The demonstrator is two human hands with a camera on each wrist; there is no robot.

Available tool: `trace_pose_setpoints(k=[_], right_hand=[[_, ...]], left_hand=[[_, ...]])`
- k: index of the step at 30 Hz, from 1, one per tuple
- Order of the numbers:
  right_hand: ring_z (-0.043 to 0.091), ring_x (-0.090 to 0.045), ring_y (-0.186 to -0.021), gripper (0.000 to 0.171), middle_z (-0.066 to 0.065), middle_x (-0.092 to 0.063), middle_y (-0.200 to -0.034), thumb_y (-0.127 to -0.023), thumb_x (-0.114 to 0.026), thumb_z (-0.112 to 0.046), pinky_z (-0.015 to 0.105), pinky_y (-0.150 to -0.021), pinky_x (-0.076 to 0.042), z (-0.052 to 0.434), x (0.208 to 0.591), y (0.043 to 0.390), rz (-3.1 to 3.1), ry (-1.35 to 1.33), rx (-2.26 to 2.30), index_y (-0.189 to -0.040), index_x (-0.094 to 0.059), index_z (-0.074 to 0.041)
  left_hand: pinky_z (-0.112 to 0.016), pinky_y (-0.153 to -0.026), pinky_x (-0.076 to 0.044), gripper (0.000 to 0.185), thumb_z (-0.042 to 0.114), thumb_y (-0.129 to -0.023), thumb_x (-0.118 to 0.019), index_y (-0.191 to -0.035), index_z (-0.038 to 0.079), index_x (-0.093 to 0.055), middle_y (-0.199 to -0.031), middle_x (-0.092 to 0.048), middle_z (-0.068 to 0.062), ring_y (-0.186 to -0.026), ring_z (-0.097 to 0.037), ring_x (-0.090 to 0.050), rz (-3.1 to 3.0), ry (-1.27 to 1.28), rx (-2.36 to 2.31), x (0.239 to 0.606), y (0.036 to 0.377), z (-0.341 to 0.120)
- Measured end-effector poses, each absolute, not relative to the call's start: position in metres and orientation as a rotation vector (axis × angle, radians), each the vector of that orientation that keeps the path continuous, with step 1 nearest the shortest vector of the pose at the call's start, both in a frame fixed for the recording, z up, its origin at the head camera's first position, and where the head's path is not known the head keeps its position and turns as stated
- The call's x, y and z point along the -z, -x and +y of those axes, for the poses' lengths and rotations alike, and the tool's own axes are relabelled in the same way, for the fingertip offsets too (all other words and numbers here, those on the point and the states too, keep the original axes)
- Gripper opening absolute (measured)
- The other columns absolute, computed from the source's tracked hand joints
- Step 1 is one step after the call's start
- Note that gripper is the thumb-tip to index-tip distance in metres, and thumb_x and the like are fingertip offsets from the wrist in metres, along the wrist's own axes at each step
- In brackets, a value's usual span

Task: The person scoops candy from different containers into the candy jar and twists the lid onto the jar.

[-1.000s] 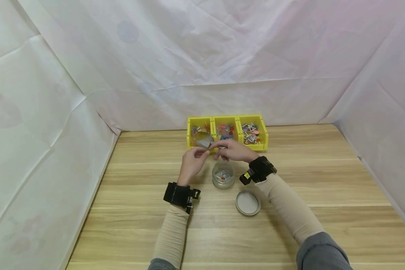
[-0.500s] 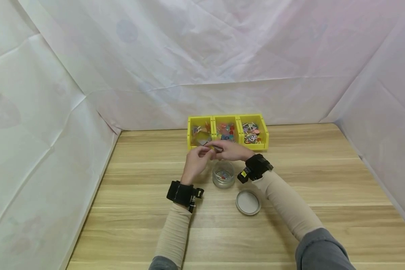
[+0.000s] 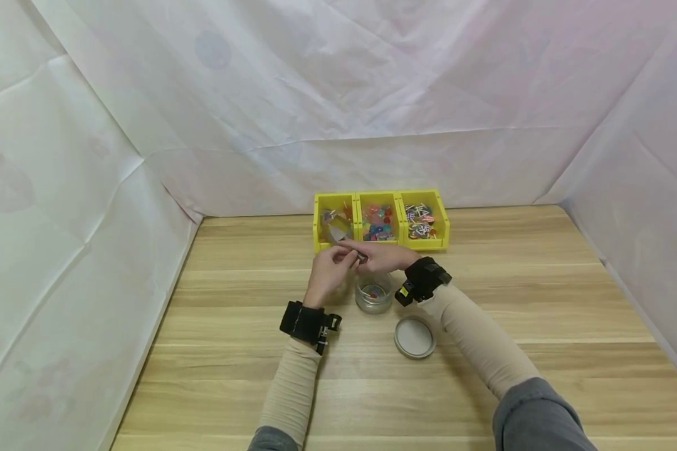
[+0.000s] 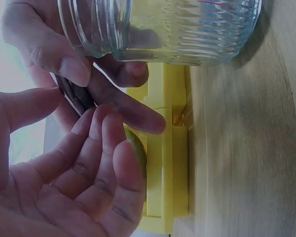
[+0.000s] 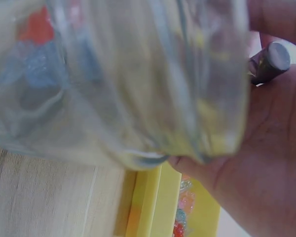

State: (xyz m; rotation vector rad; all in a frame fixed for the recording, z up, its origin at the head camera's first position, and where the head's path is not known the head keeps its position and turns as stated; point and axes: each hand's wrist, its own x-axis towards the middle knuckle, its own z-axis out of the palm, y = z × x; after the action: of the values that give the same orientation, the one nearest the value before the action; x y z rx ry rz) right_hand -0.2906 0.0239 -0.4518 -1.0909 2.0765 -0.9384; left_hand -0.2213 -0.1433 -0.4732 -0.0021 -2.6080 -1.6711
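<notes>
Two bare hands, left hand (image 3: 328, 270) and right hand (image 3: 382, 257), no gloves or rings visible. Both forearms in snug beige ribbed sleeves (image 3: 289, 387), lower centre and lower right of the head view. Grey outer sleeve (image 3: 533, 419) bunched above each elbow at the bottom edge. Black strap-on camera mount on left wrist (image 3: 306, 324) with small metal fittings on its right side. Black mount on right wrist (image 3: 424, 280), bulkier, with a small yellow sticker facing the lower left.
</notes>
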Motion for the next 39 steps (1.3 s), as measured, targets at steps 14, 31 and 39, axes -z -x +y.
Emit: trace_pose_setpoints(k=[14, 31, 39], right_hand=[[0.031, -0.029, -0.147, 0.093, 0.02, -0.023, -0.161, -0.095, -0.061, -0.011, 0.046, -0.118, -0.028, 0.016, 0.461, 0.289, 2.03, 1.063, 0.912, -0.159, 0.006, -0.013], [0.028, -0.037, -0.14, 0.091, 0.016, -0.02, -0.162, -0.094, -0.061, -0.012, 0.043, -0.115, -0.034, 0.017, 0.458, 0.288, 2.012, 1.056, 0.884, -0.16, 0.003, -0.012], [0.028, -0.049, -0.124, 0.083, 0.018, -0.037, -0.151, -0.098, -0.058, -0.017, 0.043, -0.105, -0.043, 0.022, 0.452, 0.286, 2.034, 1.062, 0.863, -0.16, -0.003, -0.008]], left_hand=[[-0.031, -0.075, -0.051, 0.029, 0.028, -0.097, -0.061, -0.111, 0.006, -0.075, -0.104, -0.075, -0.009, -0.092, -0.021, -0.066, -2.714, -0.053, 1.716, 0.476, 0.221, -0.151], [-0.026, -0.073, -0.051, 0.043, 0.019, -0.091, -0.064, -0.132, 0.004, -0.061, -0.111, -0.073, -0.012, -0.096, -0.02, -0.067, -2.54, -0.234, 2.029, 0.482, 0.224, -0.143], [-0.023, -0.069, -0.048, 0.04, 0.02, -0.094, -0.063, -0.13, 0.002, -0.063, -0.111, -0.073, -0.013, -0.092, -0.018, -0.065, -2.544, -0.262, 2.012, 0.483, 0.223, -0.144]])
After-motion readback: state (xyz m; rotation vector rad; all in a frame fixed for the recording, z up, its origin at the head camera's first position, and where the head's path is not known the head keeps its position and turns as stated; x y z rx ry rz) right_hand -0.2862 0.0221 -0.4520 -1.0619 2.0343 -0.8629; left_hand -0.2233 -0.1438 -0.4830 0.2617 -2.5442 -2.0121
